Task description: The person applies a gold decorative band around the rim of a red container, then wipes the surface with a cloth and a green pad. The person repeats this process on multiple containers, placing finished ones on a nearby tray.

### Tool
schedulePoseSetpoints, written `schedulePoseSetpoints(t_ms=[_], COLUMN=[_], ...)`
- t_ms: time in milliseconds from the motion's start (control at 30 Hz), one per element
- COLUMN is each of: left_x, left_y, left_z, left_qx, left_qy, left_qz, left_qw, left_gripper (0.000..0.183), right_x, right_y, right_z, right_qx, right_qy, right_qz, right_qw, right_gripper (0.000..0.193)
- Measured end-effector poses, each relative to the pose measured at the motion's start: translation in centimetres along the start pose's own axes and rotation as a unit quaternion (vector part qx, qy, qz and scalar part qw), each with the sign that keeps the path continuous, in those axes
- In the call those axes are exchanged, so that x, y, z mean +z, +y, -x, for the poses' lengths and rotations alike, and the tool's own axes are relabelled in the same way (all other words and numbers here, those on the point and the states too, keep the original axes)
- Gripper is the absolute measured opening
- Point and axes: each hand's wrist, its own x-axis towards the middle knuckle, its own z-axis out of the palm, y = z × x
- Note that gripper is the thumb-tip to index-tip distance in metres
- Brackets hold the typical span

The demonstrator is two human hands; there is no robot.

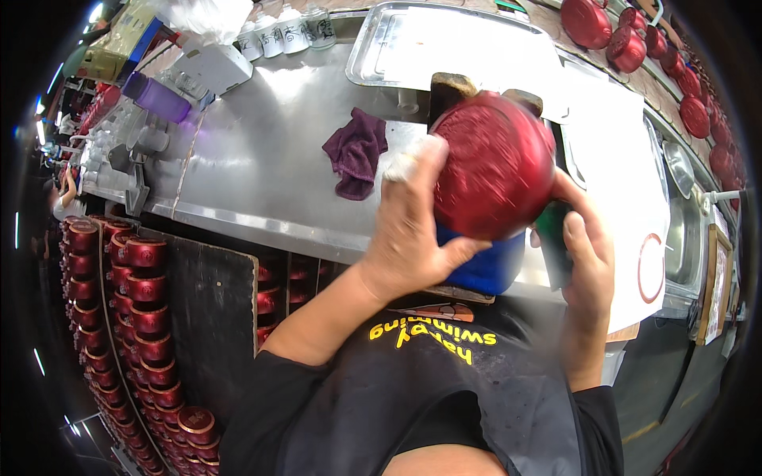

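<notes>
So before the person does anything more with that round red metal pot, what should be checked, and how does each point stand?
1. Left hand on the round red metal pot: ok, palm against its side.
2. Right hand supporting it: ok, fingers at the far edge.
3. Dark green object in the right hand: cannot tell what it is.
4. Purple cloth within reach on the steel counter: ok.
5. Blue tub beneath the pot: ok.
</notes>
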Motion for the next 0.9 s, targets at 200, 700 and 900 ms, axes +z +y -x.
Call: schedulePoseSetpoints(t_ms=[200,700,900], left_x=[-0.1,0.6,1.0], left_y=[-2.6,-4.2,-4.4], left_z=[2.1,2.8,3.2], left_qx=[-0.057,-0.035,-0.048], left_qy=[-0.014,0.004,0.015], left_qz=[0.079,0.082,0.094], left_qw=[0.995,0.996,0.994], left_gripper=[0.126,0.121,0.120], right_x=[0.0,-1.1,-2.2], right_y=[-0.5,6.3,5.8], right_z=[-0.7,-31.5,-30.2], right_qx=[-0.140,-0.219,-0.118], right_qy=[-0.037,-0.235,-0.196], right_qz=[0.325,0.687,0.788], right_qw=[0.935,0.652,0.571], right_gripper=[0.043,0.049,0.050])
